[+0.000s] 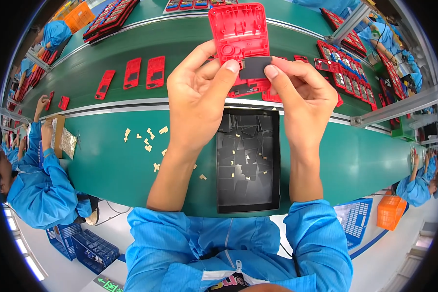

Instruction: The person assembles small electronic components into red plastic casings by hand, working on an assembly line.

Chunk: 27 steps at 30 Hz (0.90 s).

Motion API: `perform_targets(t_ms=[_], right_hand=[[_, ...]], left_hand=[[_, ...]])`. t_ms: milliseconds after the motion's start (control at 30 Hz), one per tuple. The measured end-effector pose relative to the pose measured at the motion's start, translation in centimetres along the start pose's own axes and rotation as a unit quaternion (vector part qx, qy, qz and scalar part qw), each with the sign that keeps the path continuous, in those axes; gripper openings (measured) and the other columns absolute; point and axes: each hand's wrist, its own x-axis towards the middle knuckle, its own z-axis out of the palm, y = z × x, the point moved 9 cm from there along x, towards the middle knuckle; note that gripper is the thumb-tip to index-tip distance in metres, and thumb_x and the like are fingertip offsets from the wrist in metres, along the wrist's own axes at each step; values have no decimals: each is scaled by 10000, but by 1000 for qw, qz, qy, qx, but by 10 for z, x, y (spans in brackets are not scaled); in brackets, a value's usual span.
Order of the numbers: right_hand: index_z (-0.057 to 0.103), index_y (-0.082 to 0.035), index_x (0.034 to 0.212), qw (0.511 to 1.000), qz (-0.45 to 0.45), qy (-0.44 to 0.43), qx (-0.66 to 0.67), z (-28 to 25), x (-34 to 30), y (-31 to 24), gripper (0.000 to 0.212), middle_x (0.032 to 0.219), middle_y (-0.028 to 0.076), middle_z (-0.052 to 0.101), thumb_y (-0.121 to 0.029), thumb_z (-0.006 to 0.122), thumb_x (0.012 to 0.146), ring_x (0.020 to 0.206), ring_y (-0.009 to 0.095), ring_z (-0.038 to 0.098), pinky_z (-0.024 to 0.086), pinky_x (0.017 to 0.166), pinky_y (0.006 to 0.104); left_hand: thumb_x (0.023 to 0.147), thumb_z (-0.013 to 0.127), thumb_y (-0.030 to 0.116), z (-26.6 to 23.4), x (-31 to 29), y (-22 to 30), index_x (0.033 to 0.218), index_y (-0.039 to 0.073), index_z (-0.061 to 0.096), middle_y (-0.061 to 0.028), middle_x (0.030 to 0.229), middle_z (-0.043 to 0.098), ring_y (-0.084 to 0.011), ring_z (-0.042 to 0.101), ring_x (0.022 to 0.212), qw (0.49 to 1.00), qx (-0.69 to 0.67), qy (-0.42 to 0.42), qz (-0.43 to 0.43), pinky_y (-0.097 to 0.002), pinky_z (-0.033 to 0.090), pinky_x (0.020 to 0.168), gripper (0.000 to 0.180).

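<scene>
A red plastic housing (239,29), its moulded inner side towards me, is raised above the bench. My left hand (194,92) grips its lower left edge, thumb in front and fingers behind. Between thumb and fingers, my right hand (304,97) pinches a thin black rectangular sheet (256,67) by its right end. The sheet lies across the lower part of the housing, its left end by my left thumb; whether it is stuck down I cannot tell. Below my hands, a black tray (276,165) holds many similar black sheets and several small cream pieces.
More cream pieces (148,147) lie scattered on the green bench (107,170). Red housings (155,72) rest on the green strip beyond a metal rail (117,108). Filled red trays (348,73) stand far right. A co-worker in blue (44,190) sits at left beside a cardboard box (58,134).
</scene>
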Motion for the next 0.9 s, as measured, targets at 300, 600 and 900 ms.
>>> perform_targets(t_ms=[300, 600, 900], right_hand=[[772, 24, 1022, 953, -189, 8, -235, 15, -12, -30, 204, 860, 68, 679, 84, 795, 828, 711, 100, 618, 498, 611, 251], [751, 5, 1164, 863, -362, 31, -352, 40, -37, -33, 389, 948, 97, 612, 69, 808, 784, 692, 170, 562, 417, 558, 289], [715, 28, 935, 993, -29, -110, 5, 22, -5, -1, 83, 869, 28, 658, 70, 756, 876, 734, 56, 562, 427, 634, 219]], left_hand=[[1017, 604, 1, -1, -3, 4, 1347, -114, 549, -158, 1129, 745, -113, 690, 1004, 1000, -4, 2, 7, -234, 544, 854, 354], [938, 676, -77, -3, -6, 12, 1265, -108, 600, -166, 1141, 732, -162, 710, 1021, 998, 33, 39, 43, -281, 576, 901, 337], [914, 695, -85, 3, -11, 18, 1229, -102, 621, -166, 1147, 729, -183, 708, 1041, 998, 24, 12, 55, -310, 573, 928, 324]])
